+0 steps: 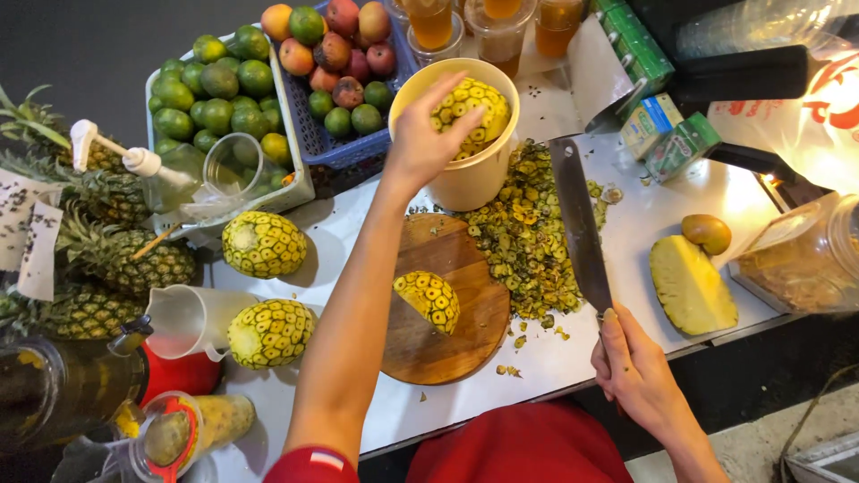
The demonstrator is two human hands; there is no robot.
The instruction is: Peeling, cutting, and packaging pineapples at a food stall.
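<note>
1. Pineapple piece [472,109], peeled and yellow with dark eyes, is gripped by the left hand [420,143]; the fingers are curled over its top, and it is held inside the cream bucket [465,179].
2. A large cleaver [580,224] is held by the right hand [637,371], which is closed around the handle near the table edge; the blade is pointed away from the body, over the white table [644,206].
3. Between the two hands, a round wooden cutting board [447,344] is seen, and a second peeled pineapple chunk [429,300] is laid on it.
4. A heap of green-yellow peelings [523,233] is spread just left of the blade, touching the bucket's base.
5. To the right of the cleaver, a cut pineapple half [691,284] is placed flat, with a small mango [707,233] just beyond it.
6. Left of the left arm, two whole peeled pineapples [265,244] are laid on the table.
7. Beyond the left hand, a blue basket [313,134] of mangoes and a white tray [300,188] of green citrus are set.
</note>
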